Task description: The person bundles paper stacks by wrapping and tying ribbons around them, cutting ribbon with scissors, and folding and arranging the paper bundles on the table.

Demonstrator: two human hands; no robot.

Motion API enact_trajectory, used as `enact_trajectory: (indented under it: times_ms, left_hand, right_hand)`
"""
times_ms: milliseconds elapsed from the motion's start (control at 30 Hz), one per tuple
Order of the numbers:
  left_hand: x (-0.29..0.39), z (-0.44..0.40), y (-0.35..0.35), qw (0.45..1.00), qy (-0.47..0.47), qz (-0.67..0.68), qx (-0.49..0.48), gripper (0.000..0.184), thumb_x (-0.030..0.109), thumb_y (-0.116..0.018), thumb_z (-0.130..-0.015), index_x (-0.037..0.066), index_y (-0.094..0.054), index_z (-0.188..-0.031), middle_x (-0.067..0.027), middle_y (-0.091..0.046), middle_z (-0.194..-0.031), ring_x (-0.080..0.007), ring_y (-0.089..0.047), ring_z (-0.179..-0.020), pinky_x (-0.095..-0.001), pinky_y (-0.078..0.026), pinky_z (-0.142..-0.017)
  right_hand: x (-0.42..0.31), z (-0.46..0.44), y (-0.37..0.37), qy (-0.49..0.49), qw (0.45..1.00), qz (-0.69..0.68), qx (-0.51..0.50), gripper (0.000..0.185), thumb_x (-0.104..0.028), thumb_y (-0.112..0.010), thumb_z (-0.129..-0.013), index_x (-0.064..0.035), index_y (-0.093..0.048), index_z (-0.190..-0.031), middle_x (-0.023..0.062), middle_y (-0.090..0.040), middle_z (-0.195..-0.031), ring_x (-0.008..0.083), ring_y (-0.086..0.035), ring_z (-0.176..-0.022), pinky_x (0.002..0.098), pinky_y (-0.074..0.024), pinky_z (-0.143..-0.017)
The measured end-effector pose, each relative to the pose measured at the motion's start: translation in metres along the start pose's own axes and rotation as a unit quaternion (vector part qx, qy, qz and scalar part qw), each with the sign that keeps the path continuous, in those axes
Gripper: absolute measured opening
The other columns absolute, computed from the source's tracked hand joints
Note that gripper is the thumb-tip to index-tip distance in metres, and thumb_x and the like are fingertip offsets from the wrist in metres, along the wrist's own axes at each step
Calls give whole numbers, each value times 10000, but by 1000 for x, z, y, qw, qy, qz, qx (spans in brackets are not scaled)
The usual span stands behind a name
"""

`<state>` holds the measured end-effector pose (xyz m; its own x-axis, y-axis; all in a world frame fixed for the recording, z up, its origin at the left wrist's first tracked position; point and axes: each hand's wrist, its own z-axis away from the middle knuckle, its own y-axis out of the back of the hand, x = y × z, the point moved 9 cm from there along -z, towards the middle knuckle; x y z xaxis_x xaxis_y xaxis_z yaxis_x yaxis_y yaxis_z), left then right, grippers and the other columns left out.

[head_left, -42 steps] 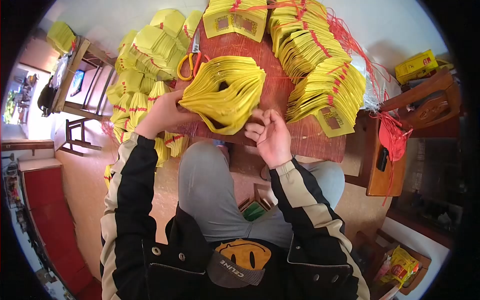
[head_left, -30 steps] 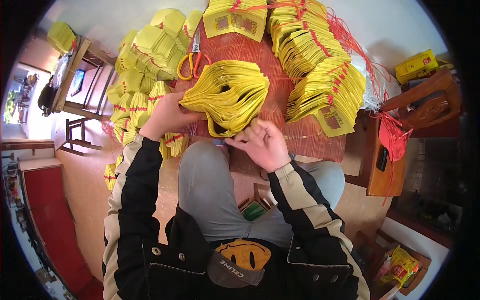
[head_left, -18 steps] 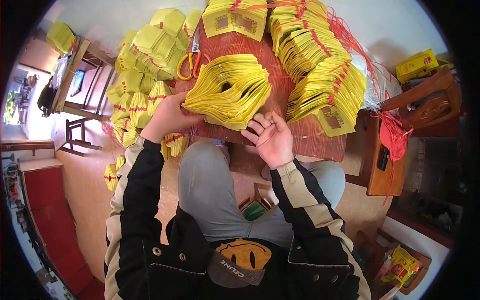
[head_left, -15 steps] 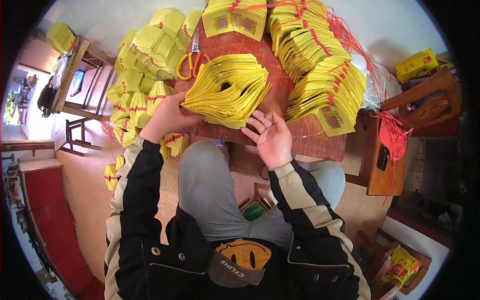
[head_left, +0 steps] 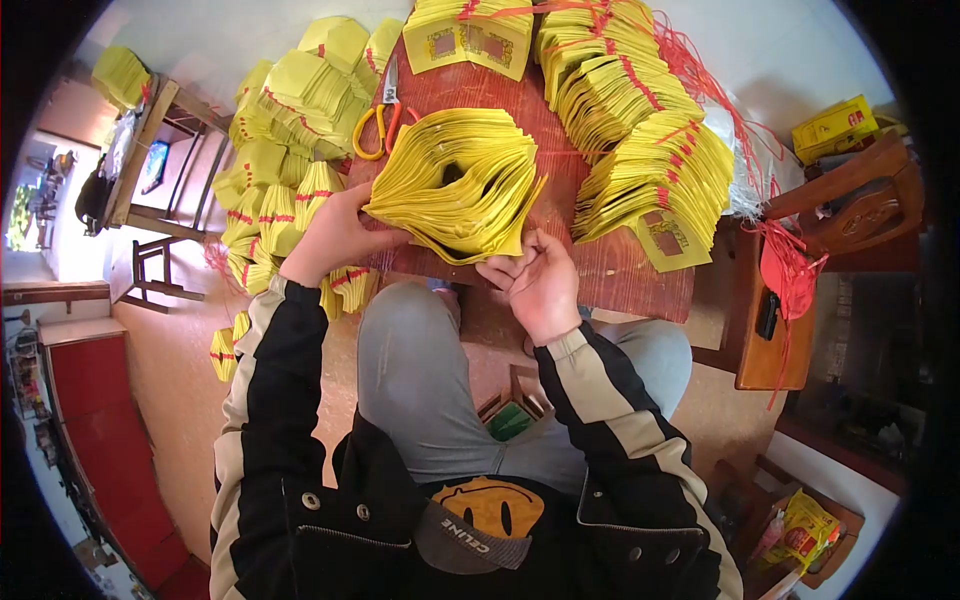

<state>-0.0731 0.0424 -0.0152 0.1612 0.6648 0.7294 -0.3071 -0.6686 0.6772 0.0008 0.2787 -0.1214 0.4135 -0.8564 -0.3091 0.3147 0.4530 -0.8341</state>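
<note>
A thick stack of folded yellow paper (head_left: 455,190) is fanned open in the middle, with a dark hollow at its centre. My left hand (head_left: 340,235) grips its left side, thumb along the near edge. At the near right corner, my right hand (head_left: 535,285) has its fingers curled in and the thumb closed against the paper's edge. Part of what those fingers pinch is hidden. Just beyond the stack, scissors (head_left: 378,125) with orange-yellow handles lie on the dark red wooden table (head_left: 630,290).
Yellow paper bundles (head_left: 655,190) bound with red ties line the table's right side, and another bundle (head_left: 468,40) stands at the back. More bundles (head_left: 290,130) are heaped on the left. Red strings (head_left: 690,60) trail beside a wooden chair (head_left: 860,200) on the right.
My right hand's fingers, spread before, have curled in and closed at the stack's near right corner. The paper at that corner has shifted outward slightly. My left hand stays put.
</note>
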Motion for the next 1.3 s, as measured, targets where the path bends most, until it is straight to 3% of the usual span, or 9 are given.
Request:
enact_trajectory:
  times_ms: [200, 267, 400, 467, 567, 667, 967, 1067, 1300]
  left_hand:
    - [-21, -1, -6, 999, 30, 36, 4, 615, 281, -897, -768, 47, -673, -1290, -135, -767, -1095, -227, -738, -992, -348, -557, -896]
    - [-29, -2, 1, 980, 4, 186, 73, 636, 282, -914, -757, 51, -673, -1298, -137, -764, -1096, -175, -730, -997, -329, -555, -892]
    - [12, 9, 16, 956, 5, 241, 165, 604, 341, -910, -764, 31, -693, -1235, -132, -765, -978, -203, -745, -906, -345, -572, -808]
    - [27, 15, 29, 963, 101, -193, 159, 514, 484, -843, -808, 11, -737, -979, -142, -736, -812, -248, -722, -742, -384, -556, -686]
    - [29, 16, 28, 940, 138, -278, 140, 634, 652, -764, -802, 20, -713, -809, -137, -664, -633, -332, -693, -631, -426, -541, -586]
    - [34, 17, 27, 913, 114, -358, 159, 643, 686, -716, -820, 49, -707, -733, -150, -669, -628, -335, -693, -614, -444, -534, -575]
    - [54, 11, 40, 974, 92, -193, 72, 498, 460, -725, -905, -11, -706, -744, -175, -618, -602, -359, -644, -583, -435, -516, -613]
    - [66, 3, 42, 955, -6, -291, 62, 473, 408, -692, -939, -18, -693, -733, -203, -605, -609, -387, -631, -595, -447, -518, -632]
    - [19, 17, -4, 972, 37, -184, 143, 331, 319, -640, -986, 25, -729, -866, -237, -660, -707, -440, -654, -681, -519, -505, -616]
  right_hand:
    - [-2, -1, -4, 32, 999, 17, 13, 257, -328, -396, -1091, -141, -508, -956, 119, -695, -1063, 390, -715, -952, 577, -563, -933]
    - [-7, 4, -12, 50, 998, 39, 27, 273, -340, -379, -1100, -142, -510, -965, 165, -660, -1275, 403, -693, -1054, 569, -555, -959]
    - [-7, 5, -19, 52, 997, 57, 14, 284, -348, -369, -1104, -142, -510, -969, 182, -625, -1341, 428, -663, -1144, 563, -541, -988]
    - [-5, 4, -23, 52, 997, 64, -3, 290, -350, -365, -1105, -138, -508, -969, 181, -625, -1340, 442, -645, -1184, 565, -525, -1013]
    - [-5, 3, -23, 56, 996, 69, -8, 294, -350, -363, -1105, -137, -508, -964, 179, -623, -1343, 452, -632, -1211, 572, -509, -1032]
    - [-6, 4, -25, 56, 996, 69, -6, 299, -353, -363, -1105, -137, -508, -959, 178, -620, -1347, 448, -630, -1214, 576, -504, -1036]
    - [-7, 5, -22, 58, 996, 66, 3, 311, -353, -358, -1107, -137, -510, -943, 180, -606, -1368, 443, -626, -1222, 576, -491, -1051]
    - [-7, 4, -24, 63, 996, 63, -13, 313, -352, -360, -1107, -135, -510, -937, 193, -597, -1379, 444, -623, -1228, 577, -489, -1054]
    - [2, 4, -24, 59, 996, 63, 1, 308, -349, -368, -1105, -130, -502, -935, 199, -590, -1393, 446, -615, -1239, 577, -484, -1060]
